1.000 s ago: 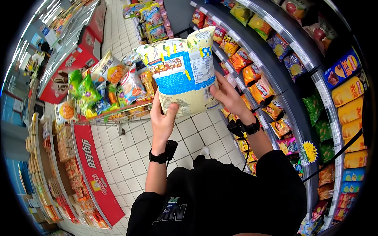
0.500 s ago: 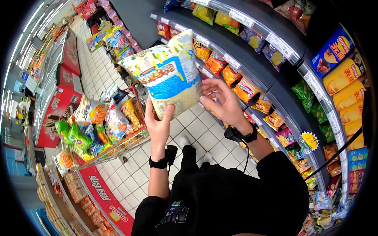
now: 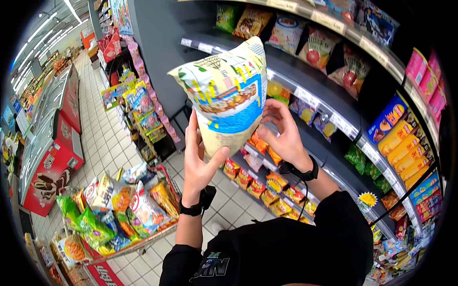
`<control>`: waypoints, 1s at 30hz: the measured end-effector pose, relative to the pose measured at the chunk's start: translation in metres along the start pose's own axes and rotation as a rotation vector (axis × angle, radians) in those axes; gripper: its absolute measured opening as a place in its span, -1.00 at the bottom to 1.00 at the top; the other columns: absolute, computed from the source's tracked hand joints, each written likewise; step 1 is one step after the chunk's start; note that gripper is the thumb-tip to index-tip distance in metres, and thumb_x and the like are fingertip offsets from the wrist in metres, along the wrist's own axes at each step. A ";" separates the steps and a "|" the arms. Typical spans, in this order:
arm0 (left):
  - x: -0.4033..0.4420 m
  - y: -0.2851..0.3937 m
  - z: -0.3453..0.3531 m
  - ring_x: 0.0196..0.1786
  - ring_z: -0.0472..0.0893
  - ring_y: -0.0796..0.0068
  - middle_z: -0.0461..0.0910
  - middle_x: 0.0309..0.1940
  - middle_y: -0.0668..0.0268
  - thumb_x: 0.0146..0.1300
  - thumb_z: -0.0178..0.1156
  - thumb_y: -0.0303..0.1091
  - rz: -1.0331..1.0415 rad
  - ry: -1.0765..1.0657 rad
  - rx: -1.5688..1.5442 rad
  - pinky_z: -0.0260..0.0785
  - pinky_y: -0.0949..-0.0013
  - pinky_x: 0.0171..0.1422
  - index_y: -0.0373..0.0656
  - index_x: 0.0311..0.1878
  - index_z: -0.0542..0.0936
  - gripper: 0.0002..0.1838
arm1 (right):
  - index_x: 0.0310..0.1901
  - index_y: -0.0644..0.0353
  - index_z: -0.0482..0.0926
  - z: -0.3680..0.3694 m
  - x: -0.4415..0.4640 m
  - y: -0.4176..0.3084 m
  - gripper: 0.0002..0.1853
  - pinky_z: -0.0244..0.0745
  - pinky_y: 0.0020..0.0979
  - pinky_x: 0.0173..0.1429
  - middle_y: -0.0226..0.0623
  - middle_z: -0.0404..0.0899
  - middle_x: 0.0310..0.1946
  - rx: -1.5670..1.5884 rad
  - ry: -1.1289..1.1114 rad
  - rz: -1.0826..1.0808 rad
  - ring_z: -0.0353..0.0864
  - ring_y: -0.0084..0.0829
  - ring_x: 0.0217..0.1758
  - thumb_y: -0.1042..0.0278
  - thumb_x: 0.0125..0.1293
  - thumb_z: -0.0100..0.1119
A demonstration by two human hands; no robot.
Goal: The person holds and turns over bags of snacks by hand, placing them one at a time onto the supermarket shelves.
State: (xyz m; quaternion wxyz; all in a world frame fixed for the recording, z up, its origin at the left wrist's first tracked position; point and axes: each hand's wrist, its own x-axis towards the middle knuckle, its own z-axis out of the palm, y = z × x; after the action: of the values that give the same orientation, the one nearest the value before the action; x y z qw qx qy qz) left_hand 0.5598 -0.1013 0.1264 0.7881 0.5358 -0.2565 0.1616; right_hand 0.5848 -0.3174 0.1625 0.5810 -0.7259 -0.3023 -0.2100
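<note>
A puffy cream snack bag [image 3: 224,102] with a blue band and yellow stripes stands upright in front of me, leaning slightly right. My left hand [image 3: 198,155] grips its lower left side, thumb across the front and fingers along the side and partly hidden behind. At the bag's lower right edge is my right hand [image 3: 284,131], its fingers curved and thumb apart from them. Its fingertips meet the edge in view; whether they press on it I cannot tell.
A shopping cart [image 3: 164,229] heaped with snack bags stands at lower left. Curved shelves [image 3: 329,114] of packaged snacks run along the right. Beyond the cart are a red-sided freezer [image 3: 55,164] and a snack rack [image 3: 143,112] by a grey pillar [image 3: 155,52].
The view has tilted up, showing more upper shelf and aisle. The bag has moved right and turned more upright in my left hand. My right hand remains beside its edge.
</note>
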 end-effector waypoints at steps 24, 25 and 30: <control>0.205 -0.106 -0.073 0.44 0.28 0.34 0.23 0.43 0.10 0.29 0.12 0.35 0.070 -0.190 -0.048 0.07 0.28 0.50 -0.43 0.51 0.01 0.09 | 0.50 0.30 0.01 -0.004 0.129 0.086 0.19 0.09 -0.31 0.52 -0.20 0.19 0.43 0.174 -0.267 0.009 0.15 -0.39 0.49 0.38 -0.09 0.67; 0.215 -0.117 -0.071 0.42 0.30 0.34 0.26 0.41 0.10 0.31 0.08 0.36 0.078 -0.186 -0.039 0.09 0.28 0.49 -0.43 0.50 0.02 0.07 | 0.50 0.30 0.01 -0.006 0.136 0.089 0.19 0.09 -0.31 0.52 -0.20 0.19 0.43 0.170 -0.258 0.005 0.15 -0.39 0.49 0.38 -0.09 0.67; 0.266 -0.138 -0.075 0.32 0.39 0.39 0.36 0.31 0.13 0.45 -0.07 0.27 0.304 -0.071 0.057 0.25 0.31 0.38 -0.40 0.46 0.10 -0.11 | 0.46 0.32 0.12 -0.004 0.163 0.108 0.00 0.23 -0.22 0.46 -0.13 0.26 0.39 0.204 0.129 -0.074 0.27 -0.31 0.45 0.43 0.05 0.57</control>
State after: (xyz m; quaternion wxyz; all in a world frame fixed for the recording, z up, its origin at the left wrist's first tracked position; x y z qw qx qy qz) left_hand 0.8671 -0.0892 0.1525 0.7293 0.5184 -0.3578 0.2672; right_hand 0.7780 -0.3045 0.1932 0.6620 -0.6364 -0.3107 -0.2455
